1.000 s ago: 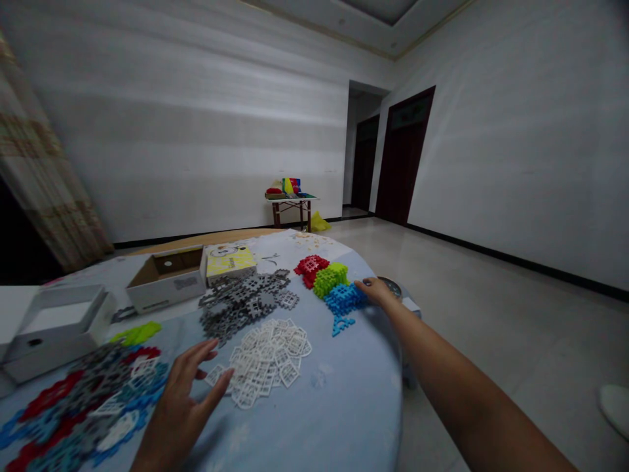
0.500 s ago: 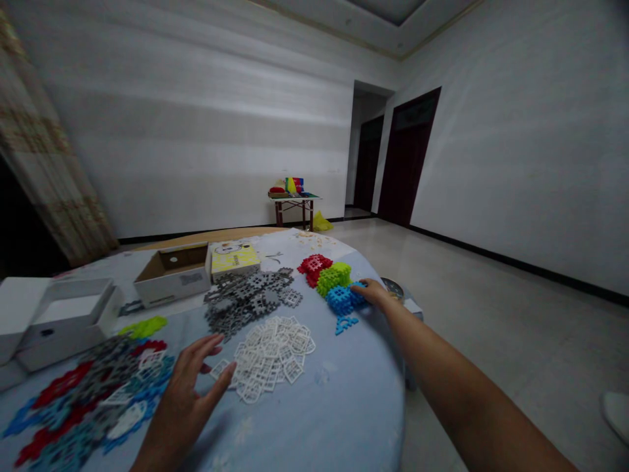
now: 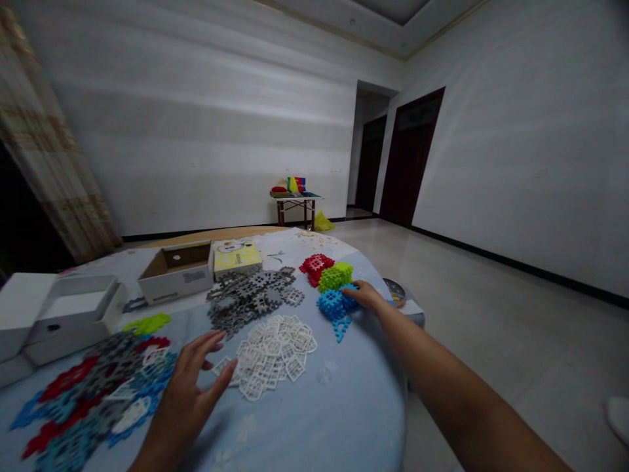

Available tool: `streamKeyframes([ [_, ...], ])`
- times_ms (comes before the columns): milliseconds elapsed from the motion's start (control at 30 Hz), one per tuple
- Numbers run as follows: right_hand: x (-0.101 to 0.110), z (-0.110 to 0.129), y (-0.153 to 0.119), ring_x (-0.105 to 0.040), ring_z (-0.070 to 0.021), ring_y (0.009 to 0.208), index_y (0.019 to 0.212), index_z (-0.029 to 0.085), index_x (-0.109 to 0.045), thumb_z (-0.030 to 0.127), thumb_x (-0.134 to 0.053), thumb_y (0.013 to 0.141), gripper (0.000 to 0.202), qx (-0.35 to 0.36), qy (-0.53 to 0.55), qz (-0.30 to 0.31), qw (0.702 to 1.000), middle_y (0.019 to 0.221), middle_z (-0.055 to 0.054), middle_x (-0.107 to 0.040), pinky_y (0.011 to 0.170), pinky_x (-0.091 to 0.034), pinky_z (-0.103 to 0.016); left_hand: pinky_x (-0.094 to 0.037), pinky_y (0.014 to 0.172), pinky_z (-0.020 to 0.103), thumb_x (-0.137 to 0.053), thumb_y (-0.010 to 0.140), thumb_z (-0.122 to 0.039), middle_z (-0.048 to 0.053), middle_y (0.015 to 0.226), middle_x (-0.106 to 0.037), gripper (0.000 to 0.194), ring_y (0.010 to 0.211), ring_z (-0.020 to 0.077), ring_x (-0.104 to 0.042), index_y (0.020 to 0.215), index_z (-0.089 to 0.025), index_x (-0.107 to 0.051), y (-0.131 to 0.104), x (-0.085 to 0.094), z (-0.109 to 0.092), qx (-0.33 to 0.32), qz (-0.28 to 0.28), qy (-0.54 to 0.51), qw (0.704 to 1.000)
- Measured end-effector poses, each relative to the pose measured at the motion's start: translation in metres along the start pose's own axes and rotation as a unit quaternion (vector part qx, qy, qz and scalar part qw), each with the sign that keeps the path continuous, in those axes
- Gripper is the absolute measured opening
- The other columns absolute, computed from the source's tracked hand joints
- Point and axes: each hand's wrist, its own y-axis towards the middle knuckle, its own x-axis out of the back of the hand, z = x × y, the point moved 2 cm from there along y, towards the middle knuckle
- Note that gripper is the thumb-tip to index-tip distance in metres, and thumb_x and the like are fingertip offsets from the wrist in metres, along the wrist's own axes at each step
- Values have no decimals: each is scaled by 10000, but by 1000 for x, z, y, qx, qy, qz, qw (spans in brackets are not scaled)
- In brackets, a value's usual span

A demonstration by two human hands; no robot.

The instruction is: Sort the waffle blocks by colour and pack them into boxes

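My right hand [image 3: 366, 295] is closed on the right side of a small pile of blue interlocking plastic tiles [image 3: 331, 304]. One blue triangular tile [image 3: 341, 329] sticks out from the pile's near side. Lime-green tiles [image 3: 335, 275] touch the blue ones, and red tiles [image 3: 317, 265] lie just beyond. My left hand [image 3: 194, 377] hovers with fingers apart, holding nothing, between a heap of white lattice pieces [image 3: 272, 354] and a mixed pile of red, blue, grey and white tiles [image 3: 93, 393]. Grey tiles [image 3: 250, 295] form a heap behind the white one.
An open white box [image 3: 71, 314] and an open box with a brown inside [image 3: 177, 278] stand at left. Beside them is a yellow-and-white box [image 3: 238, 259]. Lime-green pieces [image 3: 147, 324] lie in front. A round dish [image 3: 394, 292] sits beyond the table's right edge.
My right hand has shifted slightly left with the blue tiles, and the blue triangular tile has turned. The left hand stays about where it was. The view has tilted a little.
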Motion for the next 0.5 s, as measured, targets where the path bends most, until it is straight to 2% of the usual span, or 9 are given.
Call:
streamKeyframes([
  [167,-1,0,-1,-647,-259,822,977,107,-676,416,-691,638,459,5,-6,-12,1000,915,-113,-692,671,-478,-287,-540,668,358,-533,743,-513,69,1122,-541,478,841,207,-605,1152,-269,-492,1,4,1,1,0,6,1000],
  [267,4,-1,-1,-644,-272,841,1030,73,-648,454,-667,659,533,1,-12,-42,999,946,-153,-681,707,-477,-316,-531,718,375,-517,755,-513,70,1124,-537,473,859,206,-597,1156,-263,-491,4,12,6,4,-9,11,1000],
  [400,16,7,-5,-605,-247,950,1087,86,-605,451,-559,758,494,24,-12,-109,994,1052,-162,-645,827,-444,-330,-520,772,386,-511,759,-516,75,1149,-519,474,874,204,-597,1153,-251,-503,13,31,21,44,-47,17,998],
  [500,16,24,-14,-587,-224,968,1092,99,-590,439,-494,797,460,67,3,-136,988,1079,-146,-631,862,-431,-326,-504,822,381,-504,766,-502,86,1165,-500,483,879,200,-595,1148,-205,-523,18,54,38,93,-99,45,990],
])
